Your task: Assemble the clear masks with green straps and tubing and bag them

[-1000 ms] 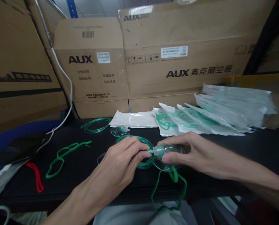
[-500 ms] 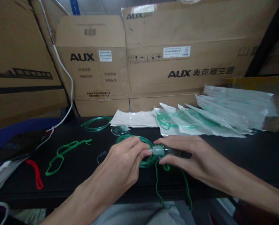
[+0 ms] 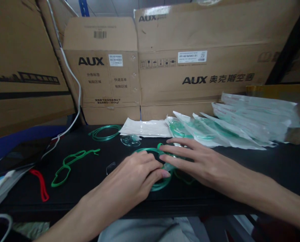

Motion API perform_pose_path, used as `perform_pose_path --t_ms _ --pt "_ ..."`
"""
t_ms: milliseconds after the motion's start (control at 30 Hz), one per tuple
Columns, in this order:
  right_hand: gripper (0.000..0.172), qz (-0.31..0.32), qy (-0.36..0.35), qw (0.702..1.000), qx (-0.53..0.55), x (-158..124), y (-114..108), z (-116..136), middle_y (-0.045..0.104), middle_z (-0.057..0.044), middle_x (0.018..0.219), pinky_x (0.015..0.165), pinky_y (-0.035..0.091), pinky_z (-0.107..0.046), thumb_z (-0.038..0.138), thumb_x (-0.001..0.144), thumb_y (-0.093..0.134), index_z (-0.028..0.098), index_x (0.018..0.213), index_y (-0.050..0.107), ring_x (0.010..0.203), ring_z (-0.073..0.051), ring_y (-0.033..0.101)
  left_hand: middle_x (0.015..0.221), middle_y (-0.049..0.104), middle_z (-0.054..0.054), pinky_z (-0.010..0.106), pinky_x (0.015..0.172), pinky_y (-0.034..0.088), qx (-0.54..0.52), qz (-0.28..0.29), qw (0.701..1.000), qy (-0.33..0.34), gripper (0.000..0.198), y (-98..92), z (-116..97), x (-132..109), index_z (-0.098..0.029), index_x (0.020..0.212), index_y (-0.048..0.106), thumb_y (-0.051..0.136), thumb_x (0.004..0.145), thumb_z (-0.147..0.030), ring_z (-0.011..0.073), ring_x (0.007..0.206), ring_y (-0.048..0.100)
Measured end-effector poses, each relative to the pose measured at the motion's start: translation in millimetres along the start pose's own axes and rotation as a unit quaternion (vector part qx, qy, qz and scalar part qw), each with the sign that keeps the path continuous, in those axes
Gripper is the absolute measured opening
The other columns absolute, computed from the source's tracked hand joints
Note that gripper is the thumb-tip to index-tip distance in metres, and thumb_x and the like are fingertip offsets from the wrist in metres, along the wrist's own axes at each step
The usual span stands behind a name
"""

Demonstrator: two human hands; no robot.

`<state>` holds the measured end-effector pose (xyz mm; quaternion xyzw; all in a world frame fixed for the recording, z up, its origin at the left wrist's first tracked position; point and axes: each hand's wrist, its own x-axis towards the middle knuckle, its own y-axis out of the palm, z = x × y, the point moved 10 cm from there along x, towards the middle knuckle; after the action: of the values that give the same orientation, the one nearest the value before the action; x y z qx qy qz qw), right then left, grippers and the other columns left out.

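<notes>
My left hand (image 3: 142,176) is closed with its thumb against curled fingers, on the coiled green tubing (image 3: 162,185) at its clear connector end. Just right of it, my right hand (image 3: 200,159) is stretched out with fingers apart, lying over a clear mask (image 3: 179,145) that it mostly covers. A bit of green strap (image 3: 187,180) shows below its fingers. Behind the hands lie another small clear mask (image 3: 130,140) and a second coil of green tubing (image 3: 105,133). To the left rests a loose green elastic strap (image 3: 74,160).
White-backed pouches (image 3: 212,129) with green parts inside are fanned out at the back right, beside a flat white packet (image 3: 146,128). Cardboard boxes (image 3: 160,90) wall the back. A red strap (image 3: 42,185), a dark flat device (image 3: 21,156) and a white cable (image 3: 73,75) are at the left.
The mask and its dangling green strap have been lowered from in front of me onto the black table. My right hand has gone from gripping the mask to spread fingers over it.
</notes>
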<state>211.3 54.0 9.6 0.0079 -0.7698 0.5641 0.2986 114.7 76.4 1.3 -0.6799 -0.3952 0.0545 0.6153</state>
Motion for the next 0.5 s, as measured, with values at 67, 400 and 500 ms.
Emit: perform_pose_path --t_ms 67,400,500 --pt "0.049 -0.007 -0.025 1.0 0.011 6.1 -2.8 0.7 0.057 -0.009 0.146 0.118 0.038 -0.049 0.003 0.098 0.044 0.022 0.142 0.054 0.147 -0.022 0.035 0.104 0.073 0.0 0.033 0.093 0.048 0.023 0.004 1.0 -0.006 0.019 -5.5 3.2 -6.3 -0.021 0.098 0.071 0.054 0.101 -0.028 0.0186 0.099 0.065" --pt "0.084 0.053 0.038 0.997 0.046 5.5 20.0 -19.8 0.025 -0.008 0.166 0.121 0.021 -0.06 -0.012 0.075 0.043 0.031 0.145 0.052 0.154 -0.025 0.014 0.109 0.067 0.001 0.031 0.083 0.052 0.055 0.008 0.996 -0.076 0.035 2.1 17.0 -47.6 -0.026 0.11 0.067 0.077 0.083 -0.047 0.0212 0.099 0.066" --pt "0.071 -0.029 0.139 0.988 0.054 -14.3 -1.9 -20.9 0.038 -0.007 0.161 0.114 0.042 -0.051 -0.004 0.085 0.042 0.033 0.145 0.053 0.145 -0.026 0.041 0.101 0.067 0.001 0.03 0.077 0.051 0.058 0.014 0.996 -0.069 0.02 9.8 5.9 -42.1 -0.024 0.103 0.067 0.074 0.087 -0.034 0.0203 0.092 0.066"
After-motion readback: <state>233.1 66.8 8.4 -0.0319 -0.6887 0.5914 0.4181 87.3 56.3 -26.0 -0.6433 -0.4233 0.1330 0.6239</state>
